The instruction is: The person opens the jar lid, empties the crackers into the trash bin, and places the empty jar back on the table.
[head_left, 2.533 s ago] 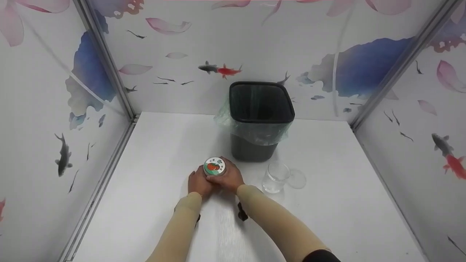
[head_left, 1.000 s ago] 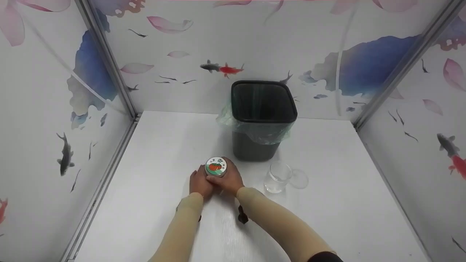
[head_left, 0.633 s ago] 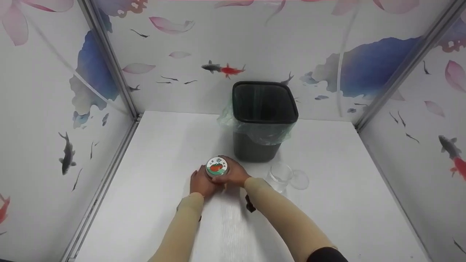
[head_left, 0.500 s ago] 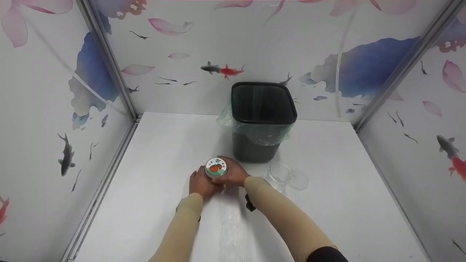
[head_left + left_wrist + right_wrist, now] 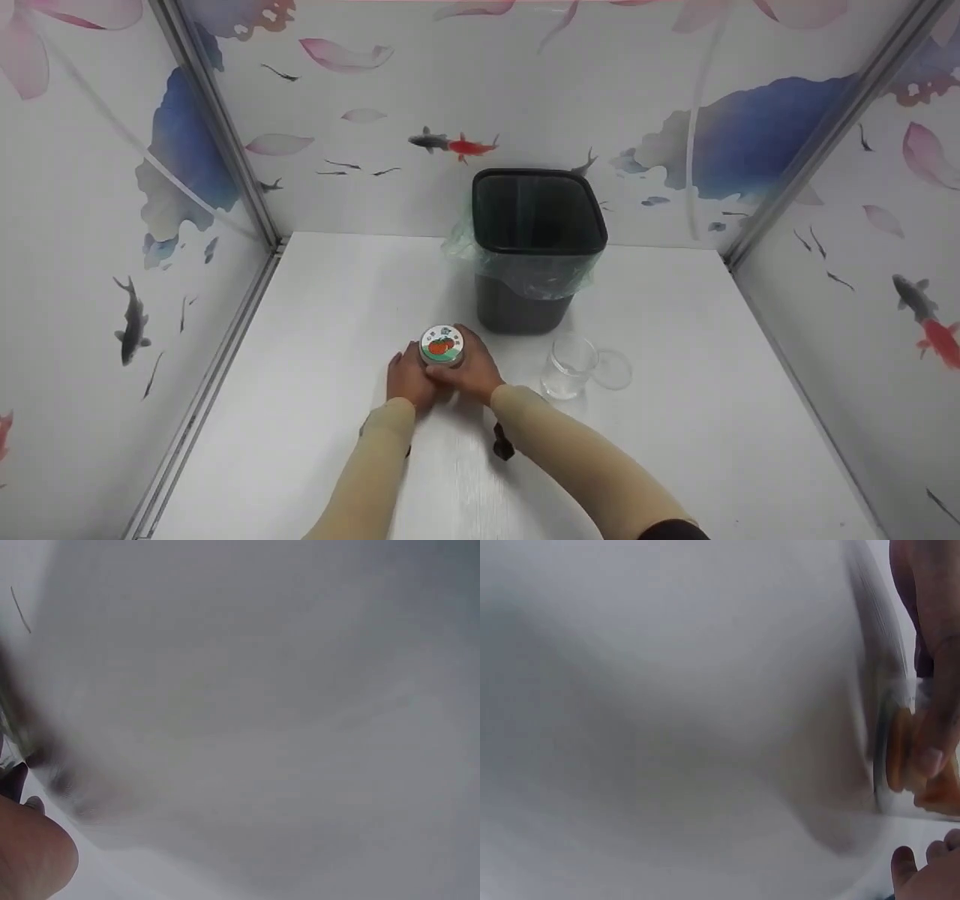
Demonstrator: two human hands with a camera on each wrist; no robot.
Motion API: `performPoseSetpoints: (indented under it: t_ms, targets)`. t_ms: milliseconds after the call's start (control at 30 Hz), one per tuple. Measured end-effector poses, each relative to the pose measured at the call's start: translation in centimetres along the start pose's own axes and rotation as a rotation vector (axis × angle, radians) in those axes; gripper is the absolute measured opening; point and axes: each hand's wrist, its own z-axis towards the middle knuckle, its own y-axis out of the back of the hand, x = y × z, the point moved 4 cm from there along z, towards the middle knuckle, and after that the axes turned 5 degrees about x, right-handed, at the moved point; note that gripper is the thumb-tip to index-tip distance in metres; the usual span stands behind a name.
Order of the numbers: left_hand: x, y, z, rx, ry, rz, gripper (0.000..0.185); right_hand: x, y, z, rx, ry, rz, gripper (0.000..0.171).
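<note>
A jar with a round lid (image 5: 442, 345) printed with a red fruit on green stands on the white table (image 5: 315, 390) in the head view. My left hand (image 5: 406, 379) grips the jar's body from the left. My right hand (image 5: 471, 370) wraps around its top from the right, fingers at the lid's rim. The right wrist view shows the jar's glass side (image 5: 900, 757) with orange contents and fingers (image 5: 932, 720) curled on it, blurred. In the left wrist view only a bit of the hand (image 5: 30, 855) and blurred table show.
A black waste bin (image 5: 537, 247) with a green liner stands just behind the jar. A clear glass (image 5: 568, 365) and a clear round lid (image 5: 613, 369) lie to the right of my hands. Patterned walls enclose the table on three sides.
My right forearm swung out to the right and has come back left, the hand turning around the jar's lid. The left hand and the jar stayed in place.
</note>
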Motion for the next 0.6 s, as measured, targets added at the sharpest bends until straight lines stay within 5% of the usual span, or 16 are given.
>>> performPoseSetpoints:
  t_ms: [200, 600]
  targets:
    - [-0.1, 0.0, -0.1, 0.012, 0.036, 0.005, 0.058, 0.1, 0.1, 0.2, -0.012, 0.036, -0.051, 0.104]
    - [-0.2, 0.2, 0.0, 0.012, -0.014, 0.009, 0.086, 0.0, 2.2, 2.0, 0.241, 0.044, -0.07, 0.1]
